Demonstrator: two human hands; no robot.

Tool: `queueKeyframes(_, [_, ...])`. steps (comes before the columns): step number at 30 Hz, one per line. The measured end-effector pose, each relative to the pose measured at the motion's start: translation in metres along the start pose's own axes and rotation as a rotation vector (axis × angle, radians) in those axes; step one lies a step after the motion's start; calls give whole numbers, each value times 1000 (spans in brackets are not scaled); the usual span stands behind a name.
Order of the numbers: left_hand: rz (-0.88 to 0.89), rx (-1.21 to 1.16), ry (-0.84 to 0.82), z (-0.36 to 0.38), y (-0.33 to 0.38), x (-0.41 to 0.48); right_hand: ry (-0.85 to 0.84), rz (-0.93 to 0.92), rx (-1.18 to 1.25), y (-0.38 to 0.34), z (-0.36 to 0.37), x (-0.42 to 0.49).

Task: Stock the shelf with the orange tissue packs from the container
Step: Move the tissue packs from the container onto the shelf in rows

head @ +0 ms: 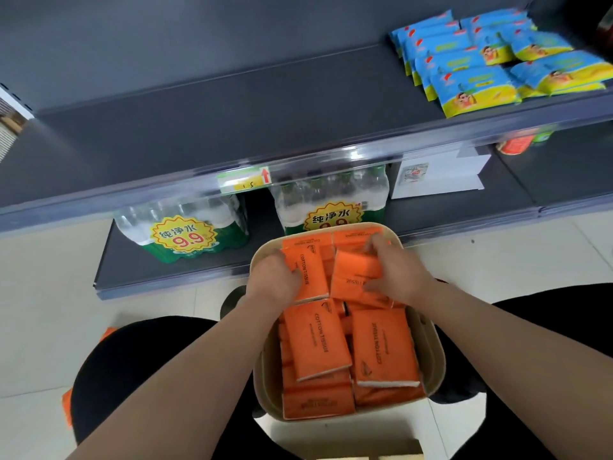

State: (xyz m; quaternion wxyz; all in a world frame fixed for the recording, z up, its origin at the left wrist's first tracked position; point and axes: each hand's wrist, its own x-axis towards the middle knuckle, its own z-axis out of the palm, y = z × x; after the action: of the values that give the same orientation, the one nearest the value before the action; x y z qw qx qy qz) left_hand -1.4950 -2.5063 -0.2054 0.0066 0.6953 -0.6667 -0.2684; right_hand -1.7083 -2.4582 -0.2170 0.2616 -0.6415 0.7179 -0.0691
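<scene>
A beige container [434, 356] sits on the floor between my knees, filled with several orange tissue packs [318, 343]. My left hand [273, 277] grips one orange pack [306, 270] at the container's far left. My right hand [394, 270] holds another orange pack [356, 277] at the far right, fingers over its top edge and thumb on its face. The dark grey shelf [232, 127] above is bare across its left and middle.
Blue and yellow wipe packs [477, 88] lie on the shelf's right end. Below, two shrink-wrapped packs of water bottles [185, 230] stand on the bottom shelf beside a white box [438, 174]. A price strip [245, 180] runs along the shelf edge. Pale tiled floor surrounds.
</scene>
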Motion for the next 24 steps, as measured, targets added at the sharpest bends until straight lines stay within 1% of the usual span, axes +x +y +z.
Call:
queueKeyframes(3, [-50,38,24,5,5,3,146,-119,77,7,-3,-5])
queueKeyframes(5, [-87,63,41,8,6,5,197,-134,121,13,-6,-5])
queueKeyframes(9, [-220,-14,-33,12,7,17,180,-149,40,20,-16,9])
queueKeyframes(12, [-276,-44,-82,15,4,29,160,-192,-18,16,-22,20])
queueKeyframes(15, [-275,-156,-119,9,10,30,180,-238,-104,10,-28,24])
queueKeyframes(17, [-262,-217,-188,6,10,26,190,-246,-180,9,-34,22])
queueKeyframes(19, [-231,-227,-256,8,3,24,183,-241,-213,8,-40,19])
queueKeyframes(22, [-240,-353,-241,15,0,19,162,-209,-222,7,-44,14])
queueKeyframes(24, [-216,-416,-154,15,4,15,187,-191,-228,7,-42,11])
